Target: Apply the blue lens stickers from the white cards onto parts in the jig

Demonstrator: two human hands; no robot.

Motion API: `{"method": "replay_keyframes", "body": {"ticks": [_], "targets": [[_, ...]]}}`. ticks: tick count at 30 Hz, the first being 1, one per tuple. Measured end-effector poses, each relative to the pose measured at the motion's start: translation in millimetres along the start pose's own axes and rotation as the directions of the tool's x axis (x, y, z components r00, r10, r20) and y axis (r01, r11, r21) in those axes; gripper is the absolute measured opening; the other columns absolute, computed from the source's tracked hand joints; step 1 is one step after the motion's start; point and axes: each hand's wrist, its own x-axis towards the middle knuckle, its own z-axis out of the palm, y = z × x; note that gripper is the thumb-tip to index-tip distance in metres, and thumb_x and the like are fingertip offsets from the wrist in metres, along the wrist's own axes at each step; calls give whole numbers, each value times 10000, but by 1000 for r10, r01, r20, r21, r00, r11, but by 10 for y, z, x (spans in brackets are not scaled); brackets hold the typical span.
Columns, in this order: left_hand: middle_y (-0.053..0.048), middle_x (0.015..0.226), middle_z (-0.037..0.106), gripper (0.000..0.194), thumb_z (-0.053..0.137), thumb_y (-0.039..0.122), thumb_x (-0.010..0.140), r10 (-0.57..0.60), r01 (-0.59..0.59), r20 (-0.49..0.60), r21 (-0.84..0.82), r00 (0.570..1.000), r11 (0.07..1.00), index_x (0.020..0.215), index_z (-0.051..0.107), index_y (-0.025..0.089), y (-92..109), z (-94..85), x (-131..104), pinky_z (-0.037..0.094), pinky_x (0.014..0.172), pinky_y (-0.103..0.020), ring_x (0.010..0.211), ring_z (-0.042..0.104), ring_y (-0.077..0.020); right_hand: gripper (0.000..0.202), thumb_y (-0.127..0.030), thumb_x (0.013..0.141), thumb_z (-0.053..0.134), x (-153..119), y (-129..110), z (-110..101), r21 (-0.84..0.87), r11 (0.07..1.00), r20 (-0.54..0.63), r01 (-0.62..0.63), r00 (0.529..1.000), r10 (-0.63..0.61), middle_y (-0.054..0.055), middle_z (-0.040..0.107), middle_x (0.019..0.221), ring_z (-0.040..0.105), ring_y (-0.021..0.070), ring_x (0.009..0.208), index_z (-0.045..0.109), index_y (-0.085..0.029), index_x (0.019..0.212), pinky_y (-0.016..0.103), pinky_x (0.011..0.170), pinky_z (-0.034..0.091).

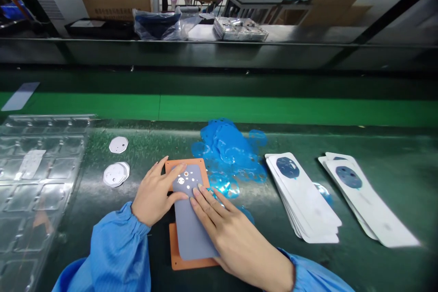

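Observation:
A grey panel (195, 232) with rounded corners and several small holes near its top lies on an orange fixture (176, 248) in front of me. My left hand (157, 191) rests at the panel's upper left, fingers spread, with the index fingertip beside the holes and the thumb on the panel. On the panel's right side my right hand (232, 232) lies nearly flat, its fingertips just below the holes. Part of the panel and fixture is hidden under the right hand.
Blue film pieces (227, 143) are heaped behind the fixture. Two stacks of white panels (304, 196) (369, 200) lie at the right. White discs (116, 174) and a clear tray (41, 182) are at the left. A green conveyor strip (191, 108) runs behind.

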Motion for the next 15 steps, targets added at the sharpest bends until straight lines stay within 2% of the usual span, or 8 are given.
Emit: {"method": "replay_keyframes", "body": {"ticks": [2,6,10,12,13,15], "targets": [[-74,1305,653,694,762,366,794,11,-11,-2,15,1000,1000,1421,501,228,4,12,-3,404,1140,-494,1446,327,-319,583,-252,800,576,-15,-40,1,-19,1000,-5,3,1000,-3,228,491,1419,473,386,1312,569,-8,1330,516,1025,517],[-76,1293,661,715,772,410,778,20,-20,-14,34,1000,999,1416,504,233,35,37,-19,421,1122,-513,1423,364,-344,556,-167,769,575,-97,-184,105,-92,994,-72,-62,996,56,203,524,1398,501,411,1276,596,-26,1307,523,984,543],[-101,1305,650,756,804,443,732,28,-27,-58,27,998,999,1393,521,208,60,95,-41,431,1100,-548,1394,399,-379,544,-91,775,482,-226,-281,225,-100,987,-113,-127,987,115,132,541,1403,548,356,1243,607,-72,1304,465,958,564],[-96,1286,662,809,807,448,730,78,-79,-147,-1,986,997,1421,474,189,56,100,-45,380,1130,-580,1381,416,-370,554,-56,801,432,-294,-283,194,-102,989,-121,-105,988,92,86,538,1413,583,306,1212,598,-119,1325,419,942,569],[-88,1288,662,801,790,447,751,98,-105,-229,-20,969,994,1428,453,183,49,88,-44,353,1146,-589,1366,437,-355,569,-43,817,411,-328,-274,142,-110,991,-128,-76,990,62,70,537,1415,603,280,1189,578,-141,1352,384,921,574],[-73,1292,659,664,711,409,841,93,-134,-445,-63,891,989,1407,453,179,27,35,-40,352,1151,-562,1305,501,-302,625,-27,846,375,-376,-235,-28,-123,992,-150,-33,989,14,55,538,1412,632,236,1150,488,-175,1442,319,867,579]]}}
